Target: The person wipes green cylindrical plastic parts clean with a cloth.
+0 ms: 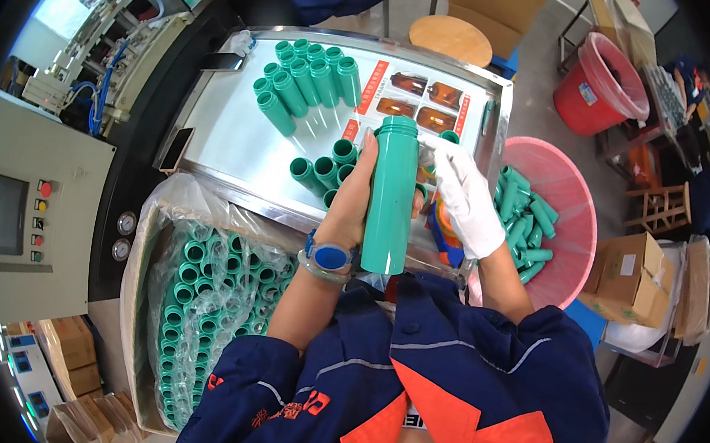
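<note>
Held bottle: tall teal plastic bottle, upright, threaded neck on top, raised above the near edge of the desk, just in front of the chest.
Left hand: bare left hand, blue wristwatch on the wrist, fingers wrapped closed around the bottle's left side about mid-height; firm full-hand grip.
Right hand: right hand in a white glove, fingers loosely curled, fingertips at the bottle's upper right side near the shoulder. Touching, it seems; whether it pinches anything small there I cannot tell.
Doing it well (judgement): keep the bottle vertical and steady in the bare hand, let the gloved fingers work the surface lightly, turn the bottle rather than shifting the grip, so it does not slip.
On the desk: metal-topped; a cluster of teal bottles lying at the far side, a smaller group just behind the left hand, a picture card showing brown bottles to the right.
Left of the person: large clear plastic bag of teal bottles, necks up, in a box.
Right of the person: pink basin holding more teal bottles, just beside the desk edge; red bucket farther off.
Far left: grey control cabinet with buttons.
</note>
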The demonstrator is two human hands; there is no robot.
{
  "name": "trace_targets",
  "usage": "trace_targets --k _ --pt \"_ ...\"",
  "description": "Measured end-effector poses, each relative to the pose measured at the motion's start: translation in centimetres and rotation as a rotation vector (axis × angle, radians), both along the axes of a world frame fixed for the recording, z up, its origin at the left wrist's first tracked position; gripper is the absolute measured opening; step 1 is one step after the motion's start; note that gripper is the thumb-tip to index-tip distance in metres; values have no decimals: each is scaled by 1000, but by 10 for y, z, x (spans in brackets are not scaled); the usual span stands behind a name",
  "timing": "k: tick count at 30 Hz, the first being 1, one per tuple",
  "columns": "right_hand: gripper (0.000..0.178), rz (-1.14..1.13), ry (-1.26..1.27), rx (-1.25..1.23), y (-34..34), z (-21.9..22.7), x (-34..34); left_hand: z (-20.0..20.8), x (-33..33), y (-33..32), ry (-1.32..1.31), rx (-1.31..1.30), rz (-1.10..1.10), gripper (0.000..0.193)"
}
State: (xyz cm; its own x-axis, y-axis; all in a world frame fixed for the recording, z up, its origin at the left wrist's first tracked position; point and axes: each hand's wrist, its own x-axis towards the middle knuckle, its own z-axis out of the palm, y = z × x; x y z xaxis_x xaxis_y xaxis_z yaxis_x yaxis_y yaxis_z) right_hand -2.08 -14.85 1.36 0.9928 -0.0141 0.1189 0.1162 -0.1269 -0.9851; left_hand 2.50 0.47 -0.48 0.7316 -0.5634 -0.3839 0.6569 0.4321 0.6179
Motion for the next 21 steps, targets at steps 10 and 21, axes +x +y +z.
trace_targets --k 10,21 --pt "94 55 102 -31 33 -9 1 -1 0 2 -92 82 71 59" --pt "61 -127 39 -108 33 -26 30 -12 10 3 -72 119 100 57"
